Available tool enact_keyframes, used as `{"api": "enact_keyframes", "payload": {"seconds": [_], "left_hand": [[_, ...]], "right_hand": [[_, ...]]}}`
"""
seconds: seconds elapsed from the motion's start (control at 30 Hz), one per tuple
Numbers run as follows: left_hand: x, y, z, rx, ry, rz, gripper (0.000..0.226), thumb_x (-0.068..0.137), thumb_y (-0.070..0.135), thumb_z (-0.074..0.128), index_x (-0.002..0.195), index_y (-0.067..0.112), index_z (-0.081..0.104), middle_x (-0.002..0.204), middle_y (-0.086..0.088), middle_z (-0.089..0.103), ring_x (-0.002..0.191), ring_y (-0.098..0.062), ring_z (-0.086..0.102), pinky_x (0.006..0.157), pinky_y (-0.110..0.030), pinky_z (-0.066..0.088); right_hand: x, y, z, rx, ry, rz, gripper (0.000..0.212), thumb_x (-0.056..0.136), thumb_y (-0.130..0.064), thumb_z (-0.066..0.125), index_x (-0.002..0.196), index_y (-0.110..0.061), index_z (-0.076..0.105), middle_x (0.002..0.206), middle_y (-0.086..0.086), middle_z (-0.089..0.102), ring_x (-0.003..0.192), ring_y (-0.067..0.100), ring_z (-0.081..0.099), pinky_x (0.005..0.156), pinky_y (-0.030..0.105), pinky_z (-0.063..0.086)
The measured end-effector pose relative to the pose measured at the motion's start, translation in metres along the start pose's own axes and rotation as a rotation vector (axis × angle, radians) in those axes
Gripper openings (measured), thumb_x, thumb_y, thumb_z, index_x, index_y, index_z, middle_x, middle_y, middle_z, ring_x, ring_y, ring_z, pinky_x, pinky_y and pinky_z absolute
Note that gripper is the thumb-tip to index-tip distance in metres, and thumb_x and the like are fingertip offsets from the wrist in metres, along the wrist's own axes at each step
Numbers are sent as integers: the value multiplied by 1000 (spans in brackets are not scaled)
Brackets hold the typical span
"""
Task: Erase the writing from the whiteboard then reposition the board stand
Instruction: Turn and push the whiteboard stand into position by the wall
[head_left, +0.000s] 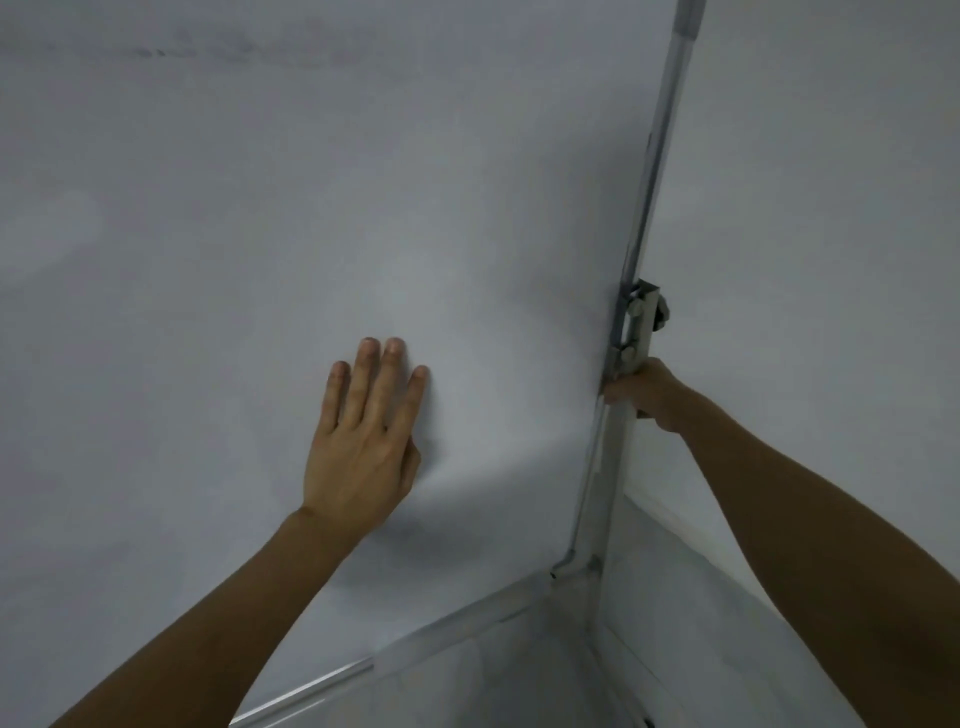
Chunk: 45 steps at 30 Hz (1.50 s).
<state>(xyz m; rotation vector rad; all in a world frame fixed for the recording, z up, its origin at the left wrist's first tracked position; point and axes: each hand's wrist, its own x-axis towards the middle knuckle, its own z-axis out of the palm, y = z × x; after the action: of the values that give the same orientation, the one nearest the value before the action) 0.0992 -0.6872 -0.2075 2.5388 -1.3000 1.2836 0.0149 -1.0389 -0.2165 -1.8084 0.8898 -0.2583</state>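
The pale floor carries the whiteboard stand's metal upright beside a white wall.

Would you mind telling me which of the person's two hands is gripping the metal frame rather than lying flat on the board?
The right hand, wrapped around the grey metal stand post just below its clamp bracket; the left hand lies flat on the white whiteboard.

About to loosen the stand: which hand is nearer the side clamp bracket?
Right. The right hand grips the stand post just below the clamp bracket; the left hand lies flat on the whiteboard, well away.
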Motion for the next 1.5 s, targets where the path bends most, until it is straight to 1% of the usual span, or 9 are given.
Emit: {"api": "enact_keyframes", "payload": {"seconds": [0.17,0.33,0.43,0.6,0.73,0.87,1.1,1.27,1.5], "left_hand": [[-24,1,-30,-31,-6,82,69,83,21,52,149,8,34,159,-22,17,149,-39,7,121,-53,9],[-61,6,-78,-83,-9,146,65,88,28,34,150,9,32,160,-21,14,149,-38,5,121,-52,8],[-93,8,-112,-142,1,192,64,88,29,30,149,9,33,159,-22,14,148,-39,6,121,-53,8],[-136,14,-156,-230,13,207,64,87,29,33,148,8,36,159,-23,15,148,-40,8,119,-56,13],[-169,24,-188,-301,-3,194,65,86,28,36,148,9,35,160,-23,12,148,-41,6,118,-58,16],[-194,34,-218,-356,13,157,69,83,19,56,148,9,35,159,-24,11,148,-42,6,119,-57,15],[-243,57,-277,-453,-28,71,83,80,17,67,152,8,25,159,-28,6,147,-44,5,114,-56,27],[-283,59,-318,-482,-55,78,84,80,17,66,152,9,23,159,-27,4,148,-42,4,112,-55,31],[-326,41,-360,-509,-57,123,85,76,15,69,151,10,28,159,-26,8,147,-41,9,110,-55,34]], "right_hand": [[-62,15,-8,16,92,49,30,69,-1,74,97,-1,62,99,19,64,94,36,62,82,44,53],[-156,36,-15,67,183,54,28,69,0,72,96,1,64,97,19,66,89,35,63,81,44,54],[-225,56,-14,98,257,76,26,69,0,71,94,-1,63,92,16,64,81,30,61,75,39,53],[-321,76,-7,142,341,95,22,68,2,69,89,-4,63,87,13,63,77,29,59,68,35,51],[-392,91,-1,166,385,93,15,70,3,68,81,-5,61,78,10,59,69,24,56,53,26,46],[-451,102,4,179,433,66,18,70,4,68,71,-10,58,73,4,57,64,18,52,47,23,40],[-551,133,12,155,495,-18,16,67,4,68,75,-8,60,72,1,59,66,17,54,65,30,51],[-619,153,22,146,528,-43,17,67,1,68,80,-7,62,72,1,60,64,15,55,64,29,50],[-688,159,41,176,543,39,19,62,0,69,78,-10,63,77,5,64,72,22,60,63,31,52]]}}
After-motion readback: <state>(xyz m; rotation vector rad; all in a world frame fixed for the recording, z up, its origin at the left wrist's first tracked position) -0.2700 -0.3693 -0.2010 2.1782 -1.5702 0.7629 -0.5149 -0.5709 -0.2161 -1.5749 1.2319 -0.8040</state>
